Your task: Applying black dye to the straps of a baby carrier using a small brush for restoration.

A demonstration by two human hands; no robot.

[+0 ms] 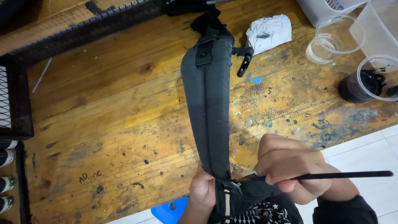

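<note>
A long grey padded strap [207, 103] lies stretched across the wooden table [103, 120], running from a black bag part at the far edge toward me. My left hand [202, 191] pinches the strap's near end beside a black buckle. A thin black paintbrush [340, 175] is held like a pen in my right hand [290, 168], its tip touching the strap's lower end and its handle pointing right.
A cup of black paint [365, 83] and a clear plastic cup of water [331, 39] stand at the right. A crumpled stained white cloth [269, 31] lies near the strap's top. A black mesh rack [16, 95] borders the left. A blue stool [172, 209] shows below.
</note>
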